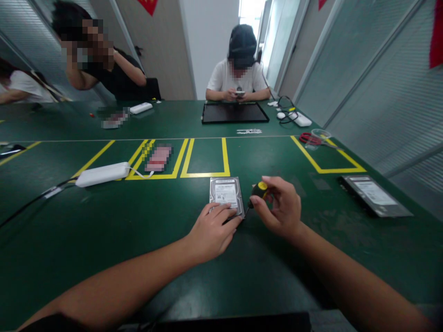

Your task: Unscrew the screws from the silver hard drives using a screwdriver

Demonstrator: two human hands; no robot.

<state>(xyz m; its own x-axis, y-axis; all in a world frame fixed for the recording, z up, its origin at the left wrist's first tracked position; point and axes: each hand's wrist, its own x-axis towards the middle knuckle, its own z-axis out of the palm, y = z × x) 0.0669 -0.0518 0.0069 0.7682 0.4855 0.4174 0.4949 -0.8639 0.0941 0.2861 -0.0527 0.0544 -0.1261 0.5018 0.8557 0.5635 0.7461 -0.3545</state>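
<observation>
A dark green flat table extends beneath the left hand, palm down with fingers extended, and the right hand, curled in a pinch. A white-labelled silver rectangular hard drive lies under the left fingers. The right fingers grip a black-and-yellow screwdriver, slanting toward the left fingertips.

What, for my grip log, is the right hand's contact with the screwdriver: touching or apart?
Touching. The head view shows the right hand holding the screwdriver by its handle, between thumb and fingers.
</observation>
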